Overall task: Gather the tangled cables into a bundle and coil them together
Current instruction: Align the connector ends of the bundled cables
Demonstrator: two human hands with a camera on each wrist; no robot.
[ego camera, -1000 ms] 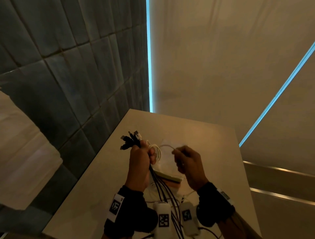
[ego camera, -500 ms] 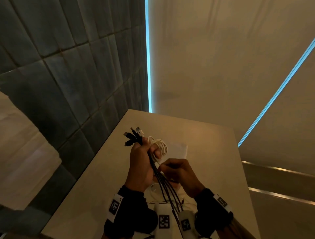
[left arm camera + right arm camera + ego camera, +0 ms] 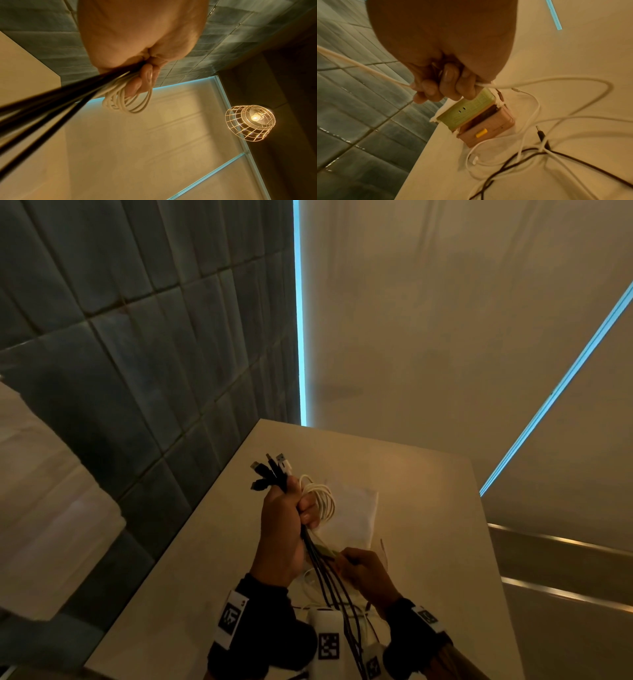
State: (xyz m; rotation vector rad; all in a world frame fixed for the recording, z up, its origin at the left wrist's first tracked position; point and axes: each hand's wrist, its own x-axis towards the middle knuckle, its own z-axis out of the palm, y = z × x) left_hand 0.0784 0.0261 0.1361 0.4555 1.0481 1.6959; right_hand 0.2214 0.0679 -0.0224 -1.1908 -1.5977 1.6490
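Note:
My left hand (image 3: 284,518) is raised above the table and grips a bundle of black cables (image 3: 329,577), their plugs (image 3: 270,470) sticking out above the fist. White cable loops (image 3: 322,501) hang coiled from the same fist, also shown in the left wrist view as white loops (image 3: 126,102) beside the black cables (image 3: 51,102). My right hand (image 3: 359,570) sits lower and to the right, its fingers (image 3: 447,86) curled round a white cable (image 3: 522,83). Loose white and black cables (image 3: 530,152) lie tangled on the table.
A beige table (image 3: 428,508) stands against a dark tiled wall (image 3: 137,371). On it lie a white sheet (image 3: 352,515) and a green and pink box (image 3: 476,116). A wire-cage lamp (image 3: 250,121) hangs overhead. A blue light strip (image 3: 299,320) runs down the corner.
My right hand has dropped from beside the white loops to lower down along the cables, near the wrist. The white loops now hang coiled at my left fist, which stayed raised.

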